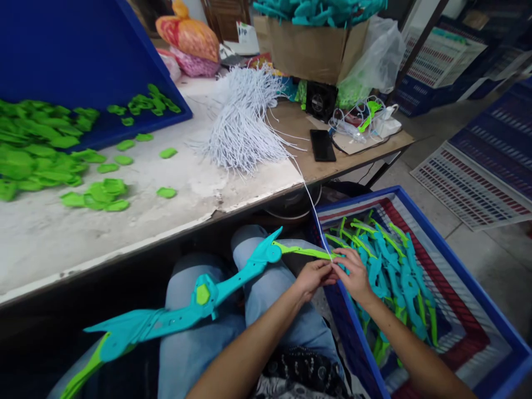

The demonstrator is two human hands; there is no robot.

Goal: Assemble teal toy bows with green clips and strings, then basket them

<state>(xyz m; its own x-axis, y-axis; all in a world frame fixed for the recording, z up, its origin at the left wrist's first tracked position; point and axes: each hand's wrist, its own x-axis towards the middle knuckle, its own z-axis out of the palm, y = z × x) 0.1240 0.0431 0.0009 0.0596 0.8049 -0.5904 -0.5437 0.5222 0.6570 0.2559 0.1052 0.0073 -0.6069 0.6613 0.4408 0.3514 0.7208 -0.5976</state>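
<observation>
A long teal and green plastic toy bow (195,302) lies across my lap. My left hand (312,277) pinches its green right tip. Touching it, my right hand (355,274) is closed on a thin white string (307,194) at that same tip; the string runs up toward the bundle of white strings (245,122) on the table. Finished bows (390,277) lie piled in the blue crate (477,288) just right of my hands.
Small green plastic pieces (50,160) cover the white table's left part, spilling from a blue bin (83,55). A black phone (322,145), a small fan, cables and a cardboard box (311,50) of teal parts stand at the far right. Crates lie on the floor.
</observation>
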